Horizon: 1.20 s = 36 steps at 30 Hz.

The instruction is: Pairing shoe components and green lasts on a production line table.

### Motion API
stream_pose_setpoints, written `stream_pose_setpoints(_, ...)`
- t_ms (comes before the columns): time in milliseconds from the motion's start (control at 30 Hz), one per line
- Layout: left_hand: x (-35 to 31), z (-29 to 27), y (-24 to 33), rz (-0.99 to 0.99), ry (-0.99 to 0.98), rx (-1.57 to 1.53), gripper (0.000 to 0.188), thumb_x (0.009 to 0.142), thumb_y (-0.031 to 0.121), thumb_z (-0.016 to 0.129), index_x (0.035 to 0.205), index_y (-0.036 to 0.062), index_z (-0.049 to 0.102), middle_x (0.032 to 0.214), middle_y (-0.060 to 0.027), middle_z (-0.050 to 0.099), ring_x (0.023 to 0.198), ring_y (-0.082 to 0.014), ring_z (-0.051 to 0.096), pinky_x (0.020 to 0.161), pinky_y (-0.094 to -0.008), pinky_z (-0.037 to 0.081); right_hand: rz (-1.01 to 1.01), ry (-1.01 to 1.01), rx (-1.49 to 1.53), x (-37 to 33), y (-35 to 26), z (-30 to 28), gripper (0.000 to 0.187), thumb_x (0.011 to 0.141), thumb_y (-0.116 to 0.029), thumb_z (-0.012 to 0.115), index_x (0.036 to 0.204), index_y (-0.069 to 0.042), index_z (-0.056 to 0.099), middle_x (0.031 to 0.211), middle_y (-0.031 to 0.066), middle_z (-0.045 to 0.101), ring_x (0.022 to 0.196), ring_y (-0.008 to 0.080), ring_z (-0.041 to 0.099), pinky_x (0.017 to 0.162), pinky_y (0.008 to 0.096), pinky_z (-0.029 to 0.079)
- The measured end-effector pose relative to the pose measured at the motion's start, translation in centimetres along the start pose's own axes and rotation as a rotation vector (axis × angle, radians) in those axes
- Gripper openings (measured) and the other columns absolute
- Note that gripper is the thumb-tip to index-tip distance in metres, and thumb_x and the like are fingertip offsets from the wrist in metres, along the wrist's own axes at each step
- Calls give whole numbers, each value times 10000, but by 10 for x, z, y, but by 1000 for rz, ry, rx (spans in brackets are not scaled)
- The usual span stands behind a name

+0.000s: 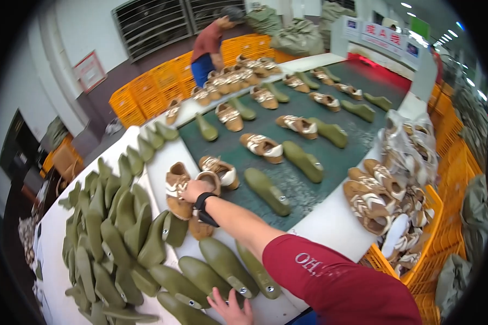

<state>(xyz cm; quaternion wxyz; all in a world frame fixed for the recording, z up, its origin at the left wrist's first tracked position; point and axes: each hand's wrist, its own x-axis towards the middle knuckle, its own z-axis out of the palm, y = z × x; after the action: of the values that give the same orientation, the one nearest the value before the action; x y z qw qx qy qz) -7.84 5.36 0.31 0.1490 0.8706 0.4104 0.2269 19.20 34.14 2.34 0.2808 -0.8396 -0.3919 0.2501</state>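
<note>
While the left hand [233, 311] spreads its fingers beside green shoe lasts [200, 275], the right hand [198, 190] curls against a tan-and-white shoe [176, 187] (whether it grips, one cannot tell) over the table's white border [160, 155].

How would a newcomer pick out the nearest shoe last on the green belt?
Find the dark green belt, then its near end, just beyond the person's right forearm. The olive-green shoe last there sits lowest in the picture of all those on the belt.
</note>
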Motion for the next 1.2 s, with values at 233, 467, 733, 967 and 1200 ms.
stream_pose_setpoints(233,-1,-8,1,140,53,66,490,733,188,726,1178,76,554,1371,-268,348,1226,-475,347,992,-569,315,-582,275,23,-74,41,-128,370,679,-356,650,906,-69,702,900,182,669,875,374,627,825,438,496)
stream_pose_setpoints(467,11,-54,72,-203,134,-938,685,826,172,650,1399,7,310,1405,-221,349,1251,-318,387,1060,-415,302,-1235,267,-189,-265,157,-197,174,625,-263,633,698,-106,644,767,98,581,819,314,507,667,435,434)
stream_pose_setpoints(733,11,-47,142,234,-596,-639,724,650,107,825,1271,26,461,1240,-149,489,1145,-262,460,1021,-379,353,-1104,262,-392,-349,269,-199,141,672,-224,628,745,-103,622,846,59,575,918,272,506,743,377,416)
stream_pose_setpoints(967,19,-38,120,60,-344,-653,401,720,52,712,1064,4,512,1092,-119,542,971,-195,522,824,-291,448,-662,531,217,-331,291,-237,175,780,-146,577,917,-46,532,698,180,574,656,378,593,582,482,462)
stream_pose_setpoints(1200,-6,-35,166,26,287,-502,583,719,42,678,1250,-12,444,1277,-171,482,1137,-277,485,972,-385,387,-290,367,1040,-331,298,-221,540,902,-57,535,1379,49,306,1077,85,554,919,115,563,812,244,477)
